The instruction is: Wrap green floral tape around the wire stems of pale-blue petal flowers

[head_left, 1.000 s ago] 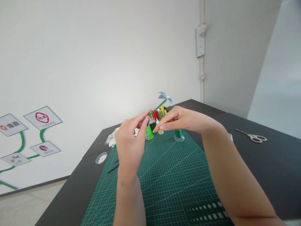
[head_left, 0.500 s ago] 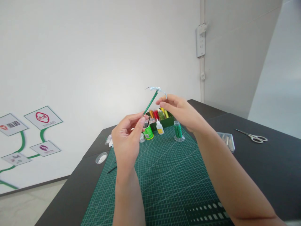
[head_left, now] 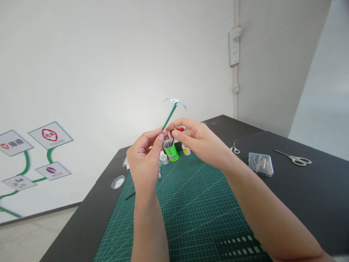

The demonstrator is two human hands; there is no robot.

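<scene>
A thin green stem (head_left: 169,117) stands tilted above the mat, with a pale blue ribbon-like bow (head_left: 175,100) at its tip. My left hand (head_left: 145,154) pinches the stem's lower part between thumb and fingers. From the right, my right hand (head_left: 203,142) reaches in beside the stem, its thumb and fingertips apart and close to my left fingertips. Whether its forefinger touches the stem I cannot tell. Behind the hands stand a green can (head_left: 171,152) with thin tools in it and a white bottle with a yellow label (head_left: 186,150).
A green cutting mat (head_left: 196,207) covers much of the black table. Scissors (head_left: 296,159) and a clear plastic box (head_left: 261,164) lie at the right, with smaller scissors (head_left: 235,148) further back. A round dish (head_left: 118,182) sits at the left. The thread box is mostly hidden.
My right hand has come down and left from beside the ribbon to the lower stem, now covering the green thread spool. The stem and ribbon have shifted slightly left.
</scene>
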